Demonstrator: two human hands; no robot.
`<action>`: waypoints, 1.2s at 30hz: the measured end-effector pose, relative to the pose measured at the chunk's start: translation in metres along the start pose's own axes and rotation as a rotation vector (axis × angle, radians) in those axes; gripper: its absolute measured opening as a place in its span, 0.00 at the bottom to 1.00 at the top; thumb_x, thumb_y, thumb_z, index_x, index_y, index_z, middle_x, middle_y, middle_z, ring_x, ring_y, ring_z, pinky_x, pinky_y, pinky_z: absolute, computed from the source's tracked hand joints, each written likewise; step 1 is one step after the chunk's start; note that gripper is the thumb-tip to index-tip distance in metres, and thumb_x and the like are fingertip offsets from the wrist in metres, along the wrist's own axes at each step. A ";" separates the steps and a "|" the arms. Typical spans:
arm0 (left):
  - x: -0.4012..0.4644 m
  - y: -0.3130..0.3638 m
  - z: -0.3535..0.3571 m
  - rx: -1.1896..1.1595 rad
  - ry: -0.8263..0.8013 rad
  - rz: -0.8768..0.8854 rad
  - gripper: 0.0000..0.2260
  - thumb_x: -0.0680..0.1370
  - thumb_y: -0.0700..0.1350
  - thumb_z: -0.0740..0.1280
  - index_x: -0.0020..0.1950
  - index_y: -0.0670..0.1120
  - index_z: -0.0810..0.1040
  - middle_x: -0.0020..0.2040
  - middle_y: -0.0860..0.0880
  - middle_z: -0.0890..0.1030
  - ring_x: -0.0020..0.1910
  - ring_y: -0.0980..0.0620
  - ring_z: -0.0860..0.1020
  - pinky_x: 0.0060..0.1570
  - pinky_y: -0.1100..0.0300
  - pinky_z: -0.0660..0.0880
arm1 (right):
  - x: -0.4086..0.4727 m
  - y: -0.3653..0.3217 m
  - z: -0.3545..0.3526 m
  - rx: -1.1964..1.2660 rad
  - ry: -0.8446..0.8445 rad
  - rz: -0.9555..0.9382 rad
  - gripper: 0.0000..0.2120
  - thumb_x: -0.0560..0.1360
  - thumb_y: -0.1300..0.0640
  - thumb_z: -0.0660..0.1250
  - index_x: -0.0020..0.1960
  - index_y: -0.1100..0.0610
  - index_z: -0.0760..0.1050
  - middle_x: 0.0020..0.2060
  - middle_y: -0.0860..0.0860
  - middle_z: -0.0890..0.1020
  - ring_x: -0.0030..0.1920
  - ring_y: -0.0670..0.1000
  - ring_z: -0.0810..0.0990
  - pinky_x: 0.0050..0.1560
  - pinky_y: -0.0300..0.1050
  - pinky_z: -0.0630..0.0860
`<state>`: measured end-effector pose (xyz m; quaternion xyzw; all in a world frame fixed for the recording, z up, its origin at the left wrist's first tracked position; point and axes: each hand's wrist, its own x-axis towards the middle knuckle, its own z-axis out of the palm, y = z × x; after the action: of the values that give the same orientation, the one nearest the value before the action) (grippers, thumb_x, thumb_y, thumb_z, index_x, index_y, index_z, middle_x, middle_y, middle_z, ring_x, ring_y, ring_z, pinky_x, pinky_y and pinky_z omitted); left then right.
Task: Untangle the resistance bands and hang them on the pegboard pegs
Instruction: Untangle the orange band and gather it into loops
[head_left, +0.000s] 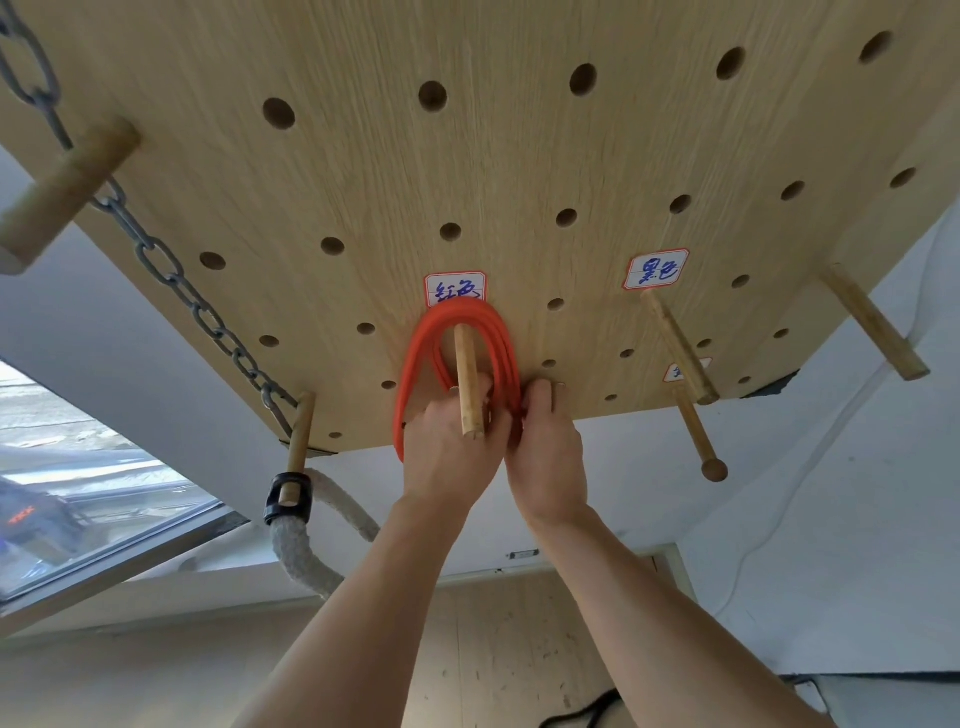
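Note:
A wooden pegboard (519, 166) with rows of round holes fills the upper view. Several loops of a red resistance band (415, 358) hang over a wooden peg (466, 374) below a white handwritten label (456, 289). My left hand (451, 447) grips the lower strands of the red band just behind the peg. My right hand (545, 447) pinches the band's right-hand strands against the board. The bottom of the loops is hidden by both hands.
Bare pegs (678, 345) stick out at the right, under a second label (655, 268). A grey chain (171, 273) runs between two pegs on the left, and a thick rope (301, 551) hangs from the lower one. A black cord (597, 709) lies on the floor.

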<state>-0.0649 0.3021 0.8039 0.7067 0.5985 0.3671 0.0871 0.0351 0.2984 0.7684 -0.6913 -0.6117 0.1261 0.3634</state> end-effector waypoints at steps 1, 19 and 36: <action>0.001 0.000 -0.001 -0.003 -0.003 -0.001 0.06 0.75 0.43 0.68 0.40 0.46 0.74 0.27 0.56 0.70 0.25 0.48 0.73 0.24 0.52 0.74 | 0.001 0.000 0.001 0.002 0.003 0.006 0.03 0.81 0.63 0.64 0.53 0.61 0.70 0.52 0.58 0.76 0.37 0.62 0.78 0.36 0.46 0.65; 0.003 0.002 -0.018 -0.099 -0.087 -0.084 0.10 0.75 0.48 0.66 0.35 0.47 0.74 0.26 0.54 0.73 0.25 0.49 0.74 0.27 0.53 0.77 | 0.003 0.001 0.002 0.002 0.014 0.036 0.05 0.82 0.61 0.64 0.57 0.60 0.71 0.54 0.58 0.76 0.40 0.61 0.81 0.36 0.47 0.70; -0.002 -0.004 0.003 0.136 -0.059 -0.014 0.05 0.77 0.41 0.69 0.50 0.40 0.78 0.31 0.49 0.77 0.25 0.45 0.74 0.24 0.61 0.64 | 0.002 0.000 0.000 0.070 -0.002 0.078 0.08 0.79 0.64 0.67 0.57 0.62 0.71 0.56 0.58 0.75 0.45 0.62 0.81 0.40 0.46 0.70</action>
<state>-0.0661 0.3028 0.7984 0.7172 0.6242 0.3042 0.0590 0.0352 0.2998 0.7690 -0.7012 -0.5800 0.1623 0.3815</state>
